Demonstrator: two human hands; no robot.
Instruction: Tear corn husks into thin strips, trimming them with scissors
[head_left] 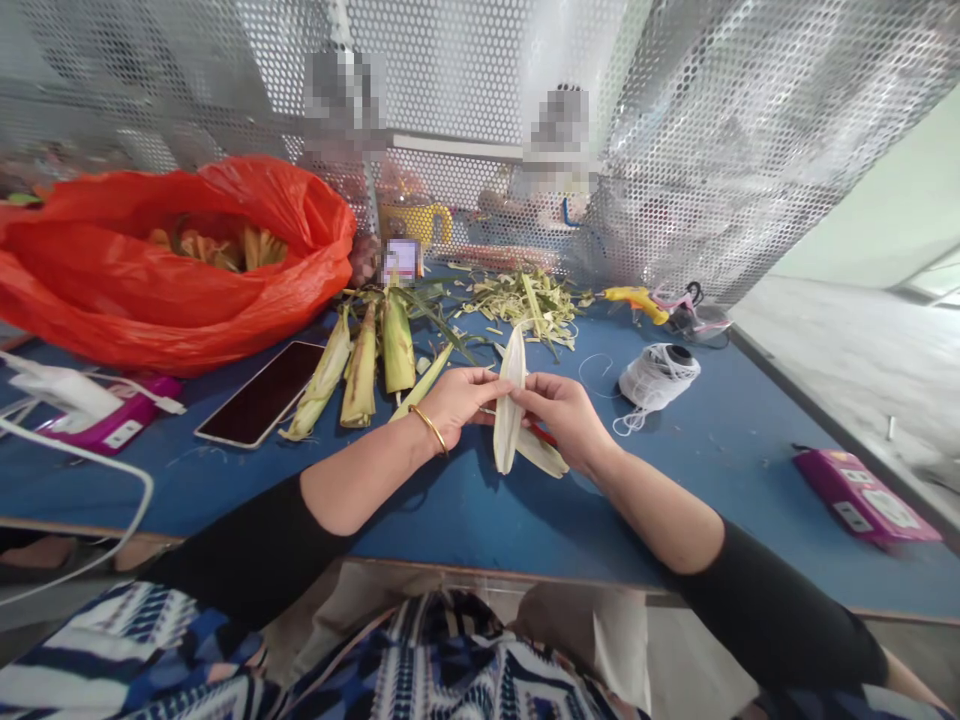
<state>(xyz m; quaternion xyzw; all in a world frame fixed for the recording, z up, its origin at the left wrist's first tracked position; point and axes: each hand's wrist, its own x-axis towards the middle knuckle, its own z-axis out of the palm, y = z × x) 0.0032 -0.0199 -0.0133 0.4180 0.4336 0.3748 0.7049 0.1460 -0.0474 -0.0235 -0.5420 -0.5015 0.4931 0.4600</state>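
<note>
A pale corn husk (508, 430) stands upright between my hands above the blue table. My left hand (454, 400), with a gold bangle at the wrist, pinches its left edge. From the other side, my right hand (562, 415) presses thumb and fingers on it. A second husk piece (543, 457) sticks out below my right hand, beside a red object (543, 434) mostly hidden by that hand. Left of my hands lie green-yellow corn husk bundles (397, 345) and a narrow green husk strip (425, 384).
Husk scraps (525, 305) are heaped behind my hands. A spool of white thread (660, 377) and a yellow glue gun (637, 300) are at right. A phone (262, 395), red plastic bag (247, 315) and purple power strip (142, 415) stand left. Perforated metal screen (465, 100) closes off the back.
</note>
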